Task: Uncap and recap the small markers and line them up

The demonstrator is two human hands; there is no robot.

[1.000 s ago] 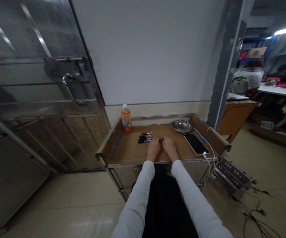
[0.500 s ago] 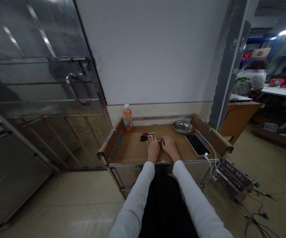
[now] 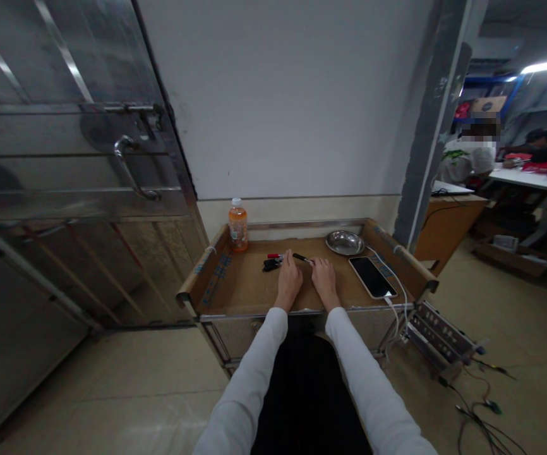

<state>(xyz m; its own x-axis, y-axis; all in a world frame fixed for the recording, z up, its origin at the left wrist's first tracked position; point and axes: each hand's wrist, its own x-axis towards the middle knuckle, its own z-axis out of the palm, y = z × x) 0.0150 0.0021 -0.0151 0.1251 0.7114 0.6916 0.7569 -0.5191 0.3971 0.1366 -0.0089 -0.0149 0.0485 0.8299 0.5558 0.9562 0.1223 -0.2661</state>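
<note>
My right hand [image 3: 324, 276] is closed, pinching the silver end of a slim black pen [image 3: 303, 258] that points up and left above the cardboard surface. Close to the pen's black end is my left hand [image 3: 290, 276], its fingers drawn together. Whatever may be between those fingers is hidden. Just left of it lie several black pen-like pieces [image 3: 271, 265] with silver parts, partly covered by my left fingers. A red pen [image 3: 275, 256] lies behind them.
A cardboard-lined cart top [image 3: 240, 291] with raised sides carries an orange drink bottle [image 3: 238, 229], a steel dish [image 3: 344, 242] and a phone [image 3: 372, 278] on a white cable [image 3: 399, 278]. A metal door [image 3: 79, 170] stands left. Another person [image 3: 472, 155] sits far right.
The black pen now shows between my hands, raised and tilted, its right end in my right fingers. My left fingertips have risen. The whole view has shifted slightly.
</note>
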